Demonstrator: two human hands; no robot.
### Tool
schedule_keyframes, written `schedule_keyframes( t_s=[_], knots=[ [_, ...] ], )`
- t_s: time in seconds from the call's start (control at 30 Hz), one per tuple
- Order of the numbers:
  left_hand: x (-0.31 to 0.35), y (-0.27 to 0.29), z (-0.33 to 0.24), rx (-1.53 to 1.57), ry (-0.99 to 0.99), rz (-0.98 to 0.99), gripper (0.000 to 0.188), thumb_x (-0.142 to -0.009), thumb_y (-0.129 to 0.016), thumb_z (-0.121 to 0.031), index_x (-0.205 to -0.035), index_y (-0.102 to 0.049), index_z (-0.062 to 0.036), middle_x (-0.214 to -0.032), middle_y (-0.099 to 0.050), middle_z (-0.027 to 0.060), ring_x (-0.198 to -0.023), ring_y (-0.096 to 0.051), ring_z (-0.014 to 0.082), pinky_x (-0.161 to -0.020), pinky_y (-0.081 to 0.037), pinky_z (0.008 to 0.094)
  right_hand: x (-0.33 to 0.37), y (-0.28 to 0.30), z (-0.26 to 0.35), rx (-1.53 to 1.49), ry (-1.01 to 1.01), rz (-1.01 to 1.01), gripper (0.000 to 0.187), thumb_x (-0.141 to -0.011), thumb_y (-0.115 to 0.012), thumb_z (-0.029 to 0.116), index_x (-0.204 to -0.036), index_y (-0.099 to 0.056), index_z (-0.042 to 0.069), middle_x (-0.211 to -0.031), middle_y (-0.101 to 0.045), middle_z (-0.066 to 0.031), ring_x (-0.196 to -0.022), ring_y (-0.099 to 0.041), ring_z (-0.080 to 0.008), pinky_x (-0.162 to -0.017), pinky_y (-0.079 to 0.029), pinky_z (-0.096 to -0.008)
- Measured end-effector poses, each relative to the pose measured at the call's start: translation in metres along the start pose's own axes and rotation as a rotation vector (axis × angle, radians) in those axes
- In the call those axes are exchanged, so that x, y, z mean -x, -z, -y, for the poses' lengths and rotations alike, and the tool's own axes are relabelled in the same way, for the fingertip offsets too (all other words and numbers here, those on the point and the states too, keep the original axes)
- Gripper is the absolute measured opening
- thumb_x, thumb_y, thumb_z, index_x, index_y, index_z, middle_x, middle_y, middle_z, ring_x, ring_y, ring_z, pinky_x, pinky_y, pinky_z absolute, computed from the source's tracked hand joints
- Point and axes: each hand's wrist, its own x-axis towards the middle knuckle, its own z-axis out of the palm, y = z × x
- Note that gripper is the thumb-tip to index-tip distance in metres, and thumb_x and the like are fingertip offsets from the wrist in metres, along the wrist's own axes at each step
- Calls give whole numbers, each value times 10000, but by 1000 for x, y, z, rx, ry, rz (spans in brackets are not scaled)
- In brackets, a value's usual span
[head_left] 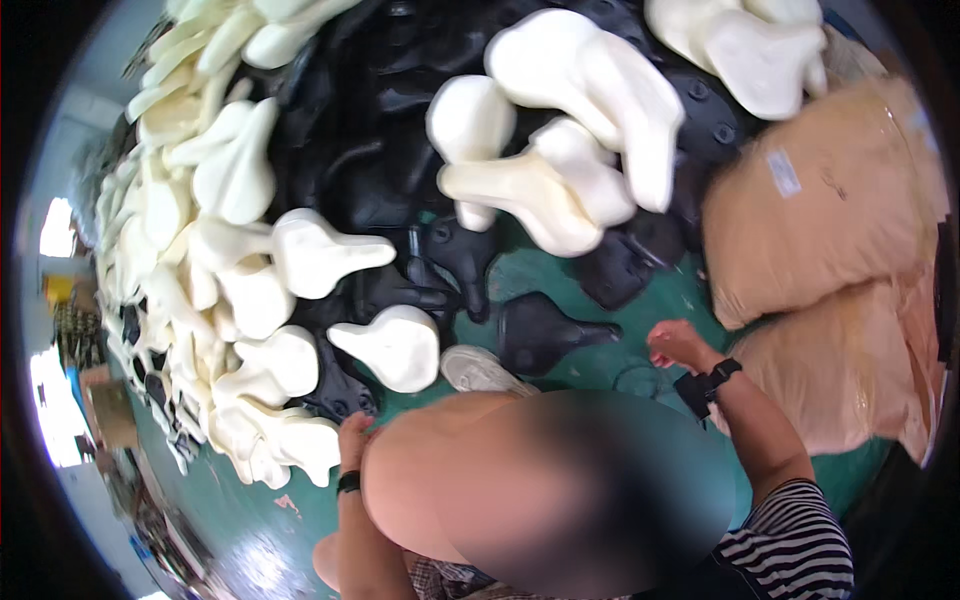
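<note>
My right hand hangs above the green floor with its fingers curled together; whatever may be in them is too small to make out. Left of it lies a black bicycle saddle piece, its narrow nose pointing toward the hand but apart from it. My left hand is down beside my bare leg, its fingers partly hidden. Closest to that hand are a black saddle piece and a heap of cream saddle-shaped pads. One cream pad rests just beyond my leg.
A large pile of black saddle pieces fills the far middle, with cream pads on top. Two stuffed tan sacks are stacked at the right. A pale shoe stands on the green floor. Boxes line the left.
</note>
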Motion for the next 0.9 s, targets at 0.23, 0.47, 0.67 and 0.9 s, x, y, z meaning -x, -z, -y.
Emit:
schedule_keyframes(
  t_s=[0.23, 0.47, 0.67, 0.9],
  knots=[
    [-7, -90, -7, 153, 247, -27, 576, -834, -652, -283, -1305, -393, -79, -1256, -453, 131, -984, -548, 353, -781, -494, 455, -141, -152, 77, 171, -133, 26, 519, -902, -597, 296, -1344, -400, 110, -764, -625, -103, -569, -613, -171, -504, -524, -314],
    [-35, -132, -3, 161, 145, 25, 461, -836, -641, -243, -1239, -471, -99, -1148, -563, 89, -956, -584, 268, -784, -487, 418, -226, -160, 108, 325, -309, 373, 525, -936, -509, 440, -1192, -429, -12, -658, -599, -204, -543, -636, -279, -467, -511, -373],
    [-41, -118, 10, 247, 71, -40, 420, -812, -635, -185, -1181, -485, -51, -1029, -600, 78, -864, -603, 203, -702, -491, 360, -129, -201, 157, 980, -302, 253, 461, -874, -577, 472, -813, -557, 15, -693, -620, -118, -614, -632, -250, -569, -484, -372],
    [12, -104, -46, 291, -168, -135, 257, -771, -569, -73, -1015, -493, -42, -894, -543, 47, -794, -554, 164, -722, -470, 295, -9, -212, 234, 1309, 678, 183, 177, -779, -631, 161, -821, -502, 48, -658, -579, -134, -618, -588, -333, -562, -459, -394]
  ],
)
